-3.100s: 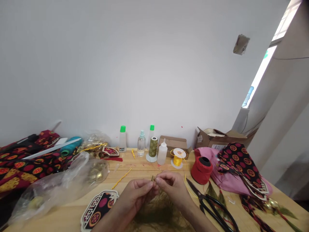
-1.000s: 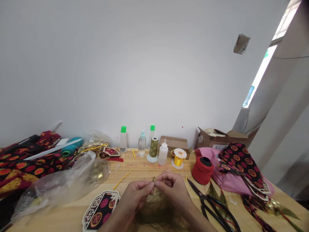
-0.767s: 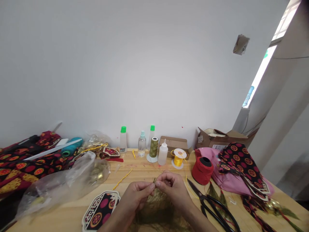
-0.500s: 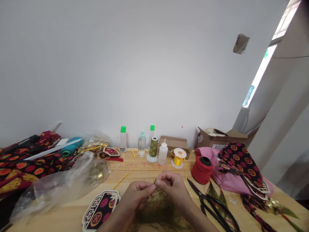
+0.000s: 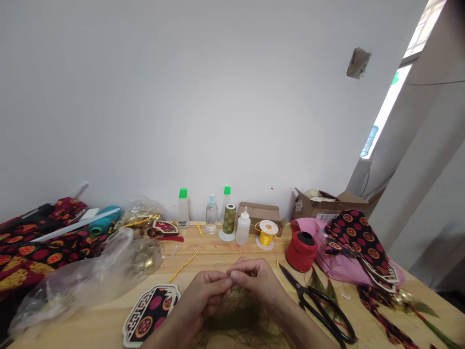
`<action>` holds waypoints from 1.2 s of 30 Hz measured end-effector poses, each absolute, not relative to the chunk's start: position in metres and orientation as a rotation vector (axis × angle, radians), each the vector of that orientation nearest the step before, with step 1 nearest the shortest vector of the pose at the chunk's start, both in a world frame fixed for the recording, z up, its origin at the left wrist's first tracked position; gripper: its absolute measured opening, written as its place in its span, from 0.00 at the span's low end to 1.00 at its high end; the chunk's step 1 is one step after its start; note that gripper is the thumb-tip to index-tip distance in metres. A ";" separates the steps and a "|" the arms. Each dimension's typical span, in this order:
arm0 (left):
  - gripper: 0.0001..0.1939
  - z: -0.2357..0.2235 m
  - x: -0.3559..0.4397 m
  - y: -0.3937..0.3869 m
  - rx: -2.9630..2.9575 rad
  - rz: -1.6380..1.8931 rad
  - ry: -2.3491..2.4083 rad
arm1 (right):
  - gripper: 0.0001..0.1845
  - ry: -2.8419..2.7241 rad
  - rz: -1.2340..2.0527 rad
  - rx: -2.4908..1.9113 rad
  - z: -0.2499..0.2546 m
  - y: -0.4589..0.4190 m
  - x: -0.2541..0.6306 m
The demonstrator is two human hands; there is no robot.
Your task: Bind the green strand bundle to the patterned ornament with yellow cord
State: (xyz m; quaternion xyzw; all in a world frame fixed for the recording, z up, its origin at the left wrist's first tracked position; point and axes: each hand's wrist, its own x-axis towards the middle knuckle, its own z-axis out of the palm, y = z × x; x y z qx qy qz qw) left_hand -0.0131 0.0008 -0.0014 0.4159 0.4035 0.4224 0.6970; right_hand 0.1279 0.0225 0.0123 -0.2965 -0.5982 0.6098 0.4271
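My left hand (image 5: 209,293) and my right hand (image 5: 254,281) meet at the fingertips over the table's near middle. Both are closed in a pinch on a bundle of olive-green thread (image 5: 236,317), whose loose strands hang and spread below the fingers. The exact spot that they pinch is hidden by the fingertips. Left of my left hand lies a patterned fabric piece with a cream cut-out border (image 5: 150,315), a twisted yellow cord (image 5: 183,266) at its top. Black-handled scissors (image 5: 316,303) lie open-bladed to the right of my right hand.
Along the wall stand green-capped bottles (image 5: 183,208), a squeeze bottle (image 5: 243,228), an olive thread spool (image 5: 229,219) and a yellow cord spool (image 5: 266,237). A red thread cone (image 5: 301,252) sits at right, near pink cloth (image 5: 337,271). Plastic bags (image 5: 83,281) and patterned fabric lie left.
The view has shifted slightly. My right fingers have closed over the left fingertips, hiding the thread end that showed between them before.
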 end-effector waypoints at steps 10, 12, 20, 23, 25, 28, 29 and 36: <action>0.15 0.011 -0.003 -0.007 1.510 1.087 1.097 | 0.08 -1.452 1.446 -0.752 0.014 0.025 0.130; 0.14 0.009 -0.005 -0.006 1.405 1.109 1.101 | 0.08 -1.487 1.401 -0.765 0.018 0.027 0.133; 0.04 0.009 -0.030 0.006 0.579 1.432 0.842 | 0.08 -1.855 0.767 -1.122 0.022 0.049 0.175; 0.04 0.011 -0.029 0.002 0.648 1.249 0.847 | 0.05 -2.083 0.641 -1.158 0.015 0.045 0.175; 0.06 0.011 -0.026 -0.002 0.711 1.072 0.853 | 0.08 -2.301 0.531 -1.181 0.012 0.041 0.174; 0.06 0.010 -0.024 -0.004 0.710 0.994 0.900 | 0.05 -2.473 0.423 -1.307 0.014 0.037 0.181; 0.06 0.009 -0.024 -0.004 0.697 1.007 0.929 | 0.05 -2.486 0.415 -1.357 0.016 0.037 0.186; 0.04 0.008 -0.028 0.000 0.669 1.041 1.004 | 0.07 -2.456 0.433 -1.293 0.023 0.038 0.194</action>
